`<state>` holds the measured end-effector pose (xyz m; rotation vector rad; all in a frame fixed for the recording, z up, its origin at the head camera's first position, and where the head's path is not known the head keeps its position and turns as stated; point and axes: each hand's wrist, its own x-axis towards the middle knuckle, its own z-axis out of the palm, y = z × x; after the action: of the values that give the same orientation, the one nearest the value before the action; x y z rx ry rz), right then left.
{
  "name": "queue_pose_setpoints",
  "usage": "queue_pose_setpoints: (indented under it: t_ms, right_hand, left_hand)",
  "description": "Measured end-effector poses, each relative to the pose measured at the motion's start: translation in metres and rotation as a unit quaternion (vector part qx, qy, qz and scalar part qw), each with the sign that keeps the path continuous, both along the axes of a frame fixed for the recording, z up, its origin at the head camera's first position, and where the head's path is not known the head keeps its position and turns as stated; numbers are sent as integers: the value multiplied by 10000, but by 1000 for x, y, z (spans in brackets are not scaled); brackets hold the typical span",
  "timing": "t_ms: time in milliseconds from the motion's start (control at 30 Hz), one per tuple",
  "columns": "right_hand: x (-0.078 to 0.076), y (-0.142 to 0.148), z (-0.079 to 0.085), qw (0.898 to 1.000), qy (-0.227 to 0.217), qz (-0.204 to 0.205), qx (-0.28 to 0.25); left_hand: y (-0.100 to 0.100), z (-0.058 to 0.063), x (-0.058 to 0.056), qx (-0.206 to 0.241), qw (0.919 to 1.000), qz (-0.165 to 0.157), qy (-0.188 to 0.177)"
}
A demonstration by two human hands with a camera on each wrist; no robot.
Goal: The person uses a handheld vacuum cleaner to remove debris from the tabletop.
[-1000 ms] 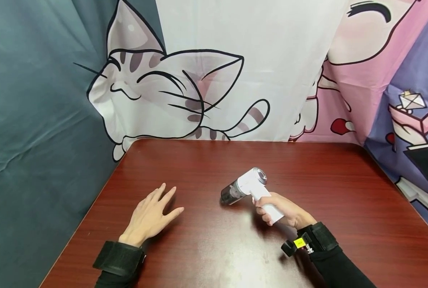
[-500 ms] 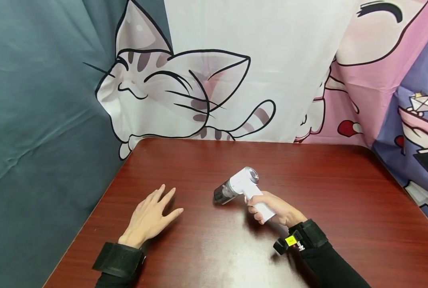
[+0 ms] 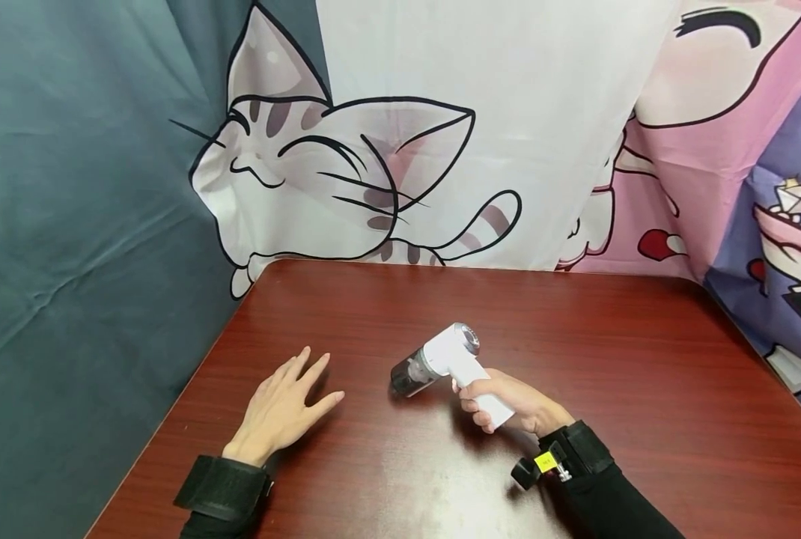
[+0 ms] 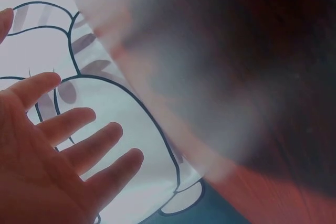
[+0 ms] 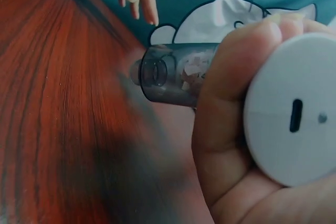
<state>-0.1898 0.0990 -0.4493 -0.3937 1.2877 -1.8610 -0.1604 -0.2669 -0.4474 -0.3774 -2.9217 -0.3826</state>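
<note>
My right hand (image 3: 504,398) grips the white handle of a small handheld vacuum cleaner (image 3: 451,350), fingers curled round it. Its smoky see-through dust cup (image 5: 181,74) points left and down, the nozzle end close over the tabletop in the head view. Pale scraps (image 5: 195,66) show inside the cup. The round handle base, with a slot and a small dot, faces the right wrist camera. My left hand (image 3: 279,408) is to the left of the vacuum, fingers spread and holding nothing; in the left wrist view its fingers (image 4: 113,177) are straight and apart.
A reddish-brown wooden table (image 3: 576,322) spans the space below both hands. Behind it hangs a cloth backdrop (image 3: 542,112) with cartoon cats, reaching the table's back edge. A teal cloth (image 3: 90,247) hangs along the left side. Black bands circle both wrists.
My right hand has carried the vacuum cleaner leftward and, most recently, slightly nearer. The left hand stays in place. The backdrop has shifted right in view as the head camera turned.
</note>
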Motion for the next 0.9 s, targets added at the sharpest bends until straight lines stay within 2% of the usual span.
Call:
queue_pose_setpoints:
  t_ms: [133, 267, 367, 467, 667, 900]
  right_hand:
    - [7, 24, 3, 9977, -130, -18, -670]
    - [11, 50, 5, 9893, -343, 58, -1418]
    - [15, 71, 5, 9854, -423, -3, -1651]
    - [20, 92, 5, 9865, -415, -307, -1553]
    - [33, 126, 6, 9909, -237, -970, -907]
    - [47, 151, 7, 9912, -103, -1168, -611]
  left_hand:
    - [11, 1, -5, 30, 9999, -163, 40]
    - [22, 1, -9, 60, 9995, -309, 90]
    - [32, -1, -12, 56, 9992, -395, 37]
    - [40, -3, -15, 30, 9989, -463, -37]
    - [57, -6, -21, 17, 9981, -623, -30]
    - [78, -5, -31, -4, 9962, -875, -12]
